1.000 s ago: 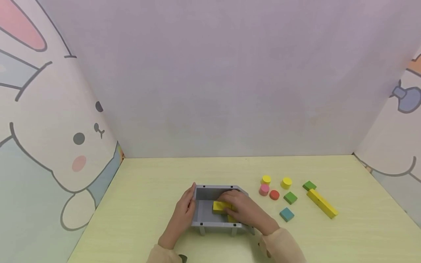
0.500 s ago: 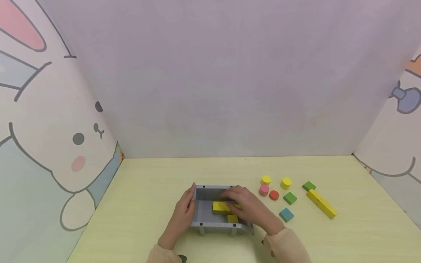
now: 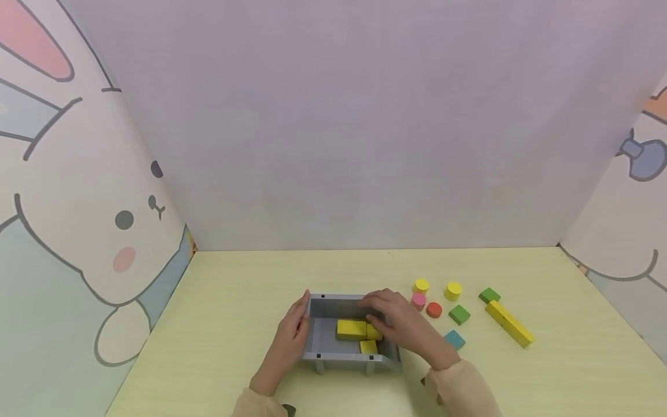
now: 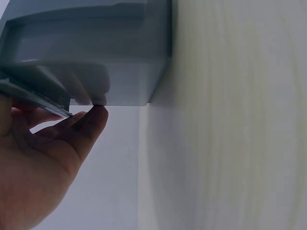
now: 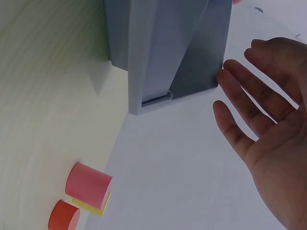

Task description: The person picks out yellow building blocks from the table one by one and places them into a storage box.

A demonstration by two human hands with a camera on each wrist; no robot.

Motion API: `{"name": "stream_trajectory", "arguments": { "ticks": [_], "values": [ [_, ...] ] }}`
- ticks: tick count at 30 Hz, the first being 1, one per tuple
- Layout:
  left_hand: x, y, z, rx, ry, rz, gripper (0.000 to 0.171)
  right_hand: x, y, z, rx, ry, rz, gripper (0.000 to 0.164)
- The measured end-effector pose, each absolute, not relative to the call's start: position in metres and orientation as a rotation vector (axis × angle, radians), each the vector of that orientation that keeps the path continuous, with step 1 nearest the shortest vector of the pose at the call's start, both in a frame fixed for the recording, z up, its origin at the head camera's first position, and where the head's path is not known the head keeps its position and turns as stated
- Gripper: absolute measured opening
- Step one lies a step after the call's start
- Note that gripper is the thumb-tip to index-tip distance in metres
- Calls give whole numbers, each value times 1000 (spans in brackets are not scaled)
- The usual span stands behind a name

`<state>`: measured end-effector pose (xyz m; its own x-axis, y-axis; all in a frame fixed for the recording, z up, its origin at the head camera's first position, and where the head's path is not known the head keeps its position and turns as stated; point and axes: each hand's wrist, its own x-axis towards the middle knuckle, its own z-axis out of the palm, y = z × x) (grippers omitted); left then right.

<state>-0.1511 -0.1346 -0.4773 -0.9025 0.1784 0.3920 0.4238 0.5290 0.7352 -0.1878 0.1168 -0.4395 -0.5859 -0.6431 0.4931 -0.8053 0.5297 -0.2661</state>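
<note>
A grey plastic box (image 3: pixel 325 337) stands on the table, its inside facing up. My left hand (image 3: pixel 293 327) holds its left end; in the left wrist view, the thumb and fingers of that left hand (image 4: pixel 53 158) grip the box's edge. Inside lie a yellow rectangular block (image 3: pixel 351 329), a yellow rounded piece (image 3: pixel 373 332) at its right end and a yellow square block (image 3: pixel 368 347). Over the box's right end hovers my right hand (image 3: pixel 403 324), fingers loosely bent and holding nothing. The right wrist view has the right hand (image 5: pixel 273 105) with spread fingers beside the box (image 5: pixel 144 57).
Right of the box lie two yellow cylinders (image 3: pixel 453 291), a pink cylinder (image 3: pixel 418 300), a red disc (image 3: pixel 434 310), two green square blocks (image 3: pixel 460 314), a blue block (image 3: pixel 454 340) and a long yellow bar (image 3: pixel 509 324). A wall rises behind the table.
My right hand has let go of the yellow pieces and moved right and up, uncovering the rounded piece and the square block. The left hand stays at the box.
</note>
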Motion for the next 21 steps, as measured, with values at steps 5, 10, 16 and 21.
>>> {"name": "stream_trajectory", "arguments": {
  "ticks": [5, 10, 16, 21],
  "values": [
    [-150, -135, -476, -493, -2511, -1331, 45, -190, 121, -439, 1184, -2362, 683, 25],
    [-150, -135, -474, -483, -2515, -1348, 45, -194, 127, -440, 1183, -2286, 708, 26],
    [-151, -135, -475, -477, -2521, -1356, 45, -200, 132, -442, 1142, -2269, 734, 27],
    [-150, -135, -475, -474, -2526, -1355, 45, -204, 137, -446, 1103, -2308, 750, 26]
  ]
}}
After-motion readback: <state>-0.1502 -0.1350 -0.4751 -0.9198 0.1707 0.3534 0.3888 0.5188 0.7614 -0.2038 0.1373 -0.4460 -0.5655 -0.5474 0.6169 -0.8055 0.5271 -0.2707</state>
